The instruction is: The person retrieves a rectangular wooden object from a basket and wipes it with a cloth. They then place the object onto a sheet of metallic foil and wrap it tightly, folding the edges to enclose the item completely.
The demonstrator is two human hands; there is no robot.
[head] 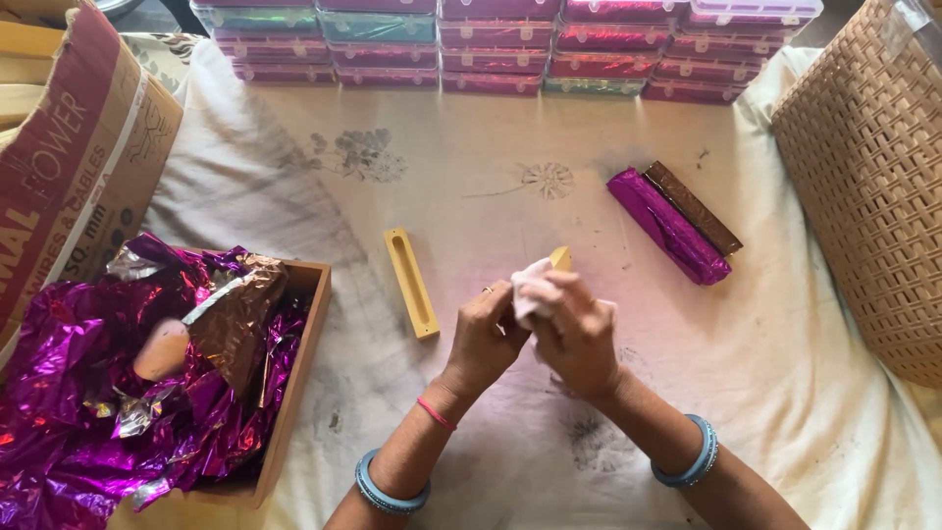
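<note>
My left hand and right hand close together on a yellow mould half and white cloth — its matching yellow mould tray lies just left, within reach.

Yellow mould mostly hidden — white cloth and hands cover it.

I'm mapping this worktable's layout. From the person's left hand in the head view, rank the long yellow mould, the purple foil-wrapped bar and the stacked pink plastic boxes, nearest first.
1. Long yellow mould: just left of the left hand.
2. Purple foil-wrapped bar: up and right, beside a brown bar.
3. Stacked pink plastic boxes: along the far edge.
</note>
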